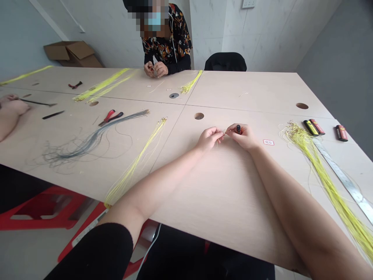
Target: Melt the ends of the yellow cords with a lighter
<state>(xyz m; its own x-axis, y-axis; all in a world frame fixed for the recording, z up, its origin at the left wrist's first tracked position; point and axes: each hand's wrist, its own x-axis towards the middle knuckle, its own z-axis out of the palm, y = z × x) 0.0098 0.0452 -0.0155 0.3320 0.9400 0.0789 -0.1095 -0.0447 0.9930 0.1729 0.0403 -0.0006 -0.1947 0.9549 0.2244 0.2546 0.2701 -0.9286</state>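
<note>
My left hand and my right hand meet fingertip to fingertip just above the table. The left fingers are closed in a pinch on a thin strand, whose loose end hangs below them. The right thumb and forefinger pinch close to the same spot, and a black pen-like tool is held in that hand with its round end towards me. What lies between the fingertips is too small to make out. A small label with a red border lies to the right of the right hand.
Bundled yellow cords lie at the right by a metal ruler and batteries. More yellow cords, grey cords and red-handled pliers lie left. A co-worker's hands are across the table; another's arm is far left.
</note>
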